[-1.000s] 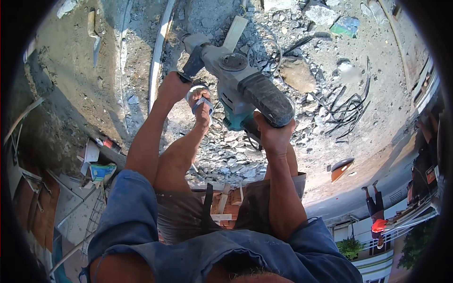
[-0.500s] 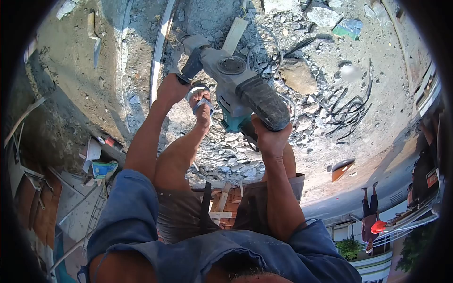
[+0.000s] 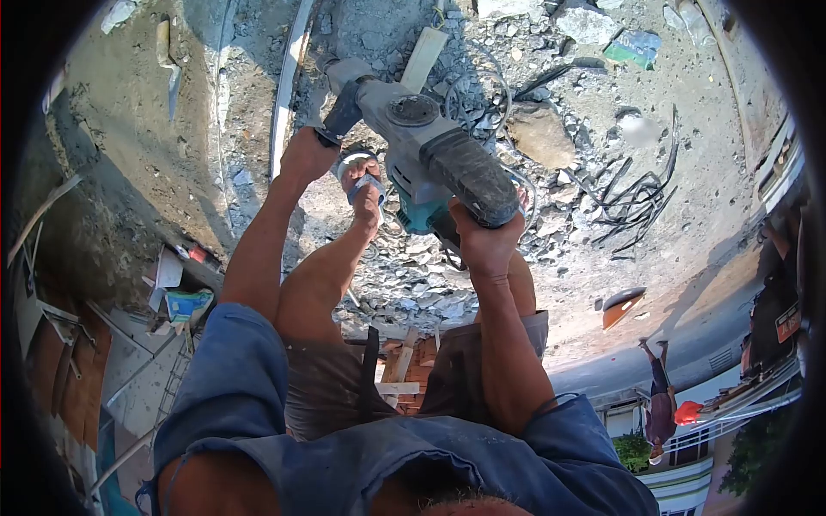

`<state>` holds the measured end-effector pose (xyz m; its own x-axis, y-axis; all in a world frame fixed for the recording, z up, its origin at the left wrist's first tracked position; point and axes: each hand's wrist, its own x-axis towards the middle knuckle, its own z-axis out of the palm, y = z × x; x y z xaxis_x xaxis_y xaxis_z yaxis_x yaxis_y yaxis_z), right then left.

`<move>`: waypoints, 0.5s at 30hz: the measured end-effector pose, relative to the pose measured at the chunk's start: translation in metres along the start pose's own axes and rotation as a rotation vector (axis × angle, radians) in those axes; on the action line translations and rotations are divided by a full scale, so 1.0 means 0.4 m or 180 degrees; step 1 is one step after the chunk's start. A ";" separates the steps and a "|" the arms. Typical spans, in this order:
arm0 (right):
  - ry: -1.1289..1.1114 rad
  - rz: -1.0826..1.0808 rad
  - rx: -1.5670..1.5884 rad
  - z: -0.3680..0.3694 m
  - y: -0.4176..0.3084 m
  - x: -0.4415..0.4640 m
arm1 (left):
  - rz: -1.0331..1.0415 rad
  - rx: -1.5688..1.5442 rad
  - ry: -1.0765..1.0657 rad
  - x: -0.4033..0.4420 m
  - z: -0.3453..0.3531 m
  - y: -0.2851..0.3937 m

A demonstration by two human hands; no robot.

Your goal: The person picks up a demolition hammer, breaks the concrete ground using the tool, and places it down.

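A large grey and teal power hammer (image 3: 430, 146) slants across the upper middle, its front end at the upper left over the broken ground. My left hand (image 3: 307, 156) is closed around its dark side handle. At the rear grip, partly hidden under the dusty black housing, is my right hand (image 3: 489, 239), its fingers wrapped round the tool. Grey rubble (image 3: 430, 297) lies beneath the tool. A sandalled foot (image 3: 360, 176) rests beside the tool body, close to my left hand.
A pale board (image 3: 424, 59) and a brown stone (image 3: 540, 135) lie beyond the tool. Black cable (image 3: 637, 202) is tangled at the right. A trowel (image 3: 169, 64) lies upper left, near a long pale strip (image 3: 288, 90). Another person (image 3: 660, 408) is at the lower right.
Both my hands and the tool have shifted slightly left and up, with the grips still held. The other person at the lower right has moved left.
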<state>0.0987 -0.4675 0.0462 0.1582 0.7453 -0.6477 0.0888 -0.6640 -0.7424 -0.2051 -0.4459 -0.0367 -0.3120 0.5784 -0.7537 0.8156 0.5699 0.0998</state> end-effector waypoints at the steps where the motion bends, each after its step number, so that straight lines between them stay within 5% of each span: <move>1: 0.0024 -0.0122 -0.0017 -0.001 -0.005 0.002 | -0.0001 -0.0004 -0.0010 -0.001 0.004 -0.004; 15: 0.0106 -0.0015 -0.0122 0.014 0.027 0.004 | -0.0045 0.0129 -0.0098 0.031 0.014 -0.028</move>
<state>0.0943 -0.4730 0.0362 0.1903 0.7466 -0.6375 0.1272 -0.6627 -0.7380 -0.2153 -0.4486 -0.0508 -0.3091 0.5518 -0.7746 0.8304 0.5536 0.0630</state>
